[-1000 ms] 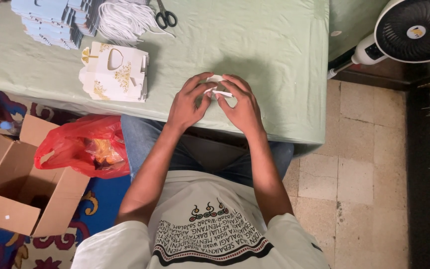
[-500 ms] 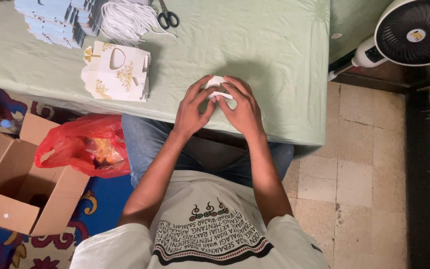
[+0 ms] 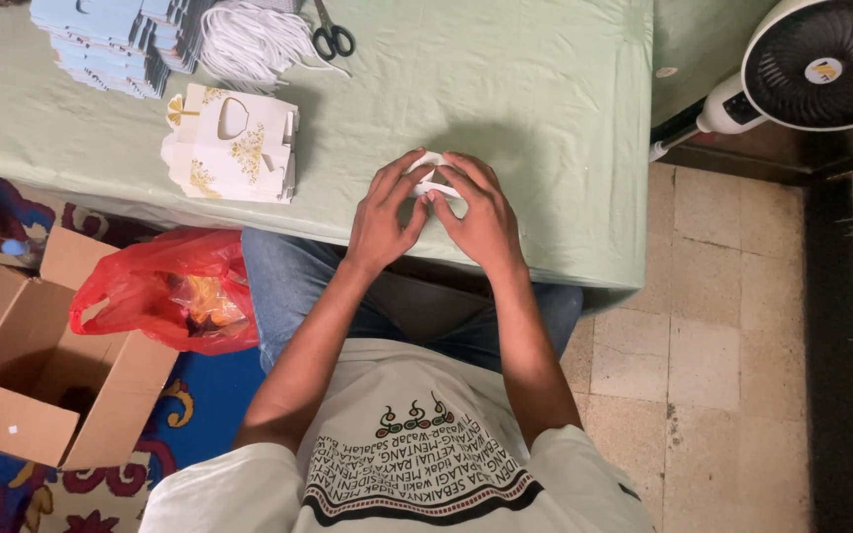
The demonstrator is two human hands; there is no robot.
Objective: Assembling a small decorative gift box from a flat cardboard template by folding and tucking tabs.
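Far left on the floor: an open cardboard box (image 3: pixel 27 385) and a red plastic bag (image 3: pixel 165 291); above them on the green-clothed table (image 3: pixel 545 89), stacked blue sheets (image 3: pixel 101 44), white cords (image 3: pixel 254 39), scissors (image 3: pixel 333 38) and a white-and-gold paper box (image 3: pixel 232 143). At the table's near edge, left hand (image 3: pixel 384 215) and right hand (image 3: pixel 481 217) side by side, fingers (image 3: pixel 409 170) pinching a small white folded piece (image 3: pixel 430 176) between both. Far right: a white fan (image 3: pixel 821 64).

Counter (image 3: pixel 545 89) ahead of the seated person. Both hands meet at its near edge around a small paper piece (image 3: pixel 428 178). Gift boxes (image 3: pixel 232 146) left of them; card stack (image 3: pixel 116 39), cord bundle (image 3: pixel 249 39), scissors (image 3: pixel 331 35) behind those. Plastic bag (image 3: pixel 165 291) and carton (image 3: pixel 41 385) on floor, left. Fan (image 3: pixel 821 64) right.
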